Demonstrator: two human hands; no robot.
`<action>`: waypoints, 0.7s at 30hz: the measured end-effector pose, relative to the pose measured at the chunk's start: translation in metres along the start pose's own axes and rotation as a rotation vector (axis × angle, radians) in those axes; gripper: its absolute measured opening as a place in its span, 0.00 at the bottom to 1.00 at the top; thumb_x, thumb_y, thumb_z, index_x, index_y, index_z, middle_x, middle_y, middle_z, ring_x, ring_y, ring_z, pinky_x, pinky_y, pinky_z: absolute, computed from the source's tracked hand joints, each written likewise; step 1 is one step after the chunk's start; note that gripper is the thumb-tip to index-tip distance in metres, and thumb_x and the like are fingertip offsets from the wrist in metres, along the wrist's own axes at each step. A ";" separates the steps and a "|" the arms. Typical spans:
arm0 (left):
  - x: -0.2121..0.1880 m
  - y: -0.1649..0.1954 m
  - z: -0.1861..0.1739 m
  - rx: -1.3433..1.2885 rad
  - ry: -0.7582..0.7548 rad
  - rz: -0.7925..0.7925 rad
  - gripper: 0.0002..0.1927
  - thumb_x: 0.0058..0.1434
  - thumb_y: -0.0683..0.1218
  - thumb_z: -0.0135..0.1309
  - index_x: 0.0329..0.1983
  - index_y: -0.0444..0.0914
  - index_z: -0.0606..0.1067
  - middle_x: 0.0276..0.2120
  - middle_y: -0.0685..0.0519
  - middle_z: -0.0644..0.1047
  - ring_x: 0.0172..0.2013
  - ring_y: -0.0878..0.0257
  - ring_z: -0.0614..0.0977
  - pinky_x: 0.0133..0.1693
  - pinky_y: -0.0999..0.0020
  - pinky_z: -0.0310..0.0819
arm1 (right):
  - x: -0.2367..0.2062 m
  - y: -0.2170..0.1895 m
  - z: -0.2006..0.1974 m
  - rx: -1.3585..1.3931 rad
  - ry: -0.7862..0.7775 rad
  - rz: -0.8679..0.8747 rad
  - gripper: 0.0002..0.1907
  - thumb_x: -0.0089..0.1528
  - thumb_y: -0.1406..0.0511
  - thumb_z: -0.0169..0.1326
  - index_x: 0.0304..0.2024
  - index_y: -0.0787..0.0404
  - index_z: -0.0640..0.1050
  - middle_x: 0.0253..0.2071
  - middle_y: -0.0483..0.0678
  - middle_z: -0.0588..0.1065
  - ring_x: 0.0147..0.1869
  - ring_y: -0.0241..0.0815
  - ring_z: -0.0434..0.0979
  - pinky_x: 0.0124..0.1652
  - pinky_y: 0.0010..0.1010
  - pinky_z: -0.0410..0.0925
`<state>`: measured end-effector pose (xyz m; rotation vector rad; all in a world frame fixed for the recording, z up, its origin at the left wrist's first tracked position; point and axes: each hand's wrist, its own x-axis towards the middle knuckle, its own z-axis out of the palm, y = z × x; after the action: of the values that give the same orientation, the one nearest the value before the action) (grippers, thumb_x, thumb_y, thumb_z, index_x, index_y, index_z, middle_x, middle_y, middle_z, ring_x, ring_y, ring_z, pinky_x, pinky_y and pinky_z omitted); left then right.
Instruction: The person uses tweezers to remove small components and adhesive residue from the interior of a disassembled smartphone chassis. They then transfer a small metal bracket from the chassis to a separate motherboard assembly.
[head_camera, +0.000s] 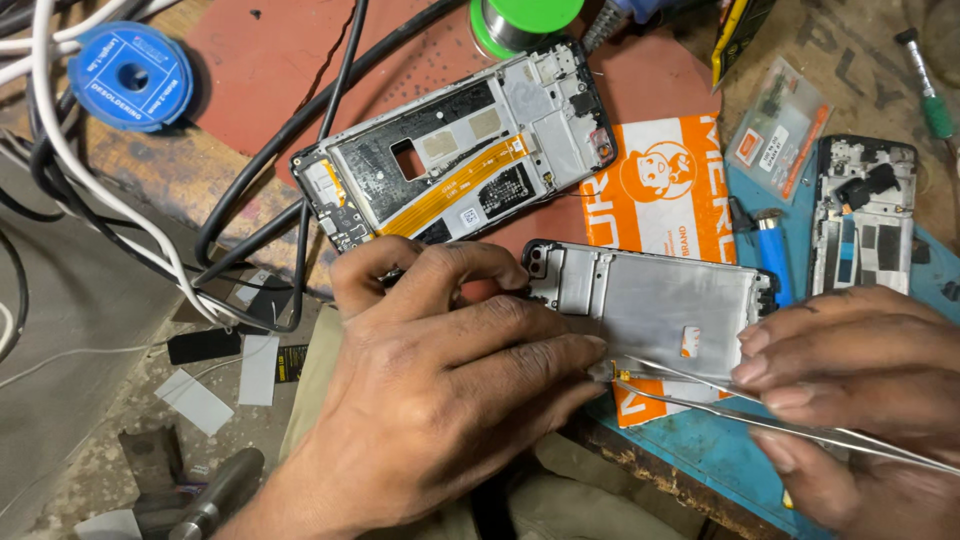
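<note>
Phone frame (650, 305) on bench, under both hands.
Left hand (450, 380) lies palm-down, fingers pressed on frame's lower edge; right hand (860, 390) pinches metal tweezers (700, 395) shut-fingered, tips touching frame beside left forefinger.

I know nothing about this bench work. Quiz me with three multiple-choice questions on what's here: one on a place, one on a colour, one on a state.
1. Where does the round blue reel lie?
A. top left
B. bottom right
C. centre

2. What colour is the long flat ribbon cable in the opened black phone frame?
A. green
B. orange
C. white

3. What does the right hand hold?
A. nothing
B. a hammer
C. thin metal tweezers

Answers: 1 A, it sits among the cables; 2 B, it crosses the frame diagonally; 3 C, their tips reach the silver phone frame under the left hand.
</note>
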<state>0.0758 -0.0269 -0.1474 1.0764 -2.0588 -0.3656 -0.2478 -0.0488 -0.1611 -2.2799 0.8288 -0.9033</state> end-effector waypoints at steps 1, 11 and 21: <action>-0.001 0.000 -0.001 0.019 -0.006 -0.013 0.13 0.60 0.53 0.68 0.46 0.47 0.83 0.42 0.64 0.82 0.51 0.60 0.77 0.55 0.55 0.54 | 0.004 0.000 -0.001 -0.034 -0.036 -0.033 0.20 0.51 0.66 0.65 0.44 0.51 0.73 0.43 0.45 0.78 0.49 0.44 0.85 0.52 0.41 0.77; 0.002 0.001 -0.004 0.067 -0.035 -0.006 0.13 0.59 0.52 0.62 0.46 0.46 0.83 0.42 0.62 0.82 0.50 0.60 0.78 0.54 0.54 0.54 | 0.025 -0.019 0.001 -0.071 -0.168 -0.001 0.21 0.51 0.67 0.68 0.44 0.53 0.76 0.44 0.45 0.80 0.51 0.45 0.85 0.54 0.41 0.77; -0.017 -0.003 0.001 0.212 0.157 -0.070 0.18 0.56 0.57 0.71 0.44 0.45 0.83 0.41 0.59 0.81 0.47 0.60 0.78 0.51 0.59 0.54 | 0.031 -0.019 0.026 0.028 0.091 0.173 0.15 0.50 0.73 0.66 0.39 0.61 0.78 0.40 0.51 0.80 0.48 0.45 0.85 0.52 0.38 0.78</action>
<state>0.0828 -0.0148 -0.1580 1.2649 -1.9549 -0.0939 -0.2045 -0.0518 -0.1522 -2.1185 1.0295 -0.9380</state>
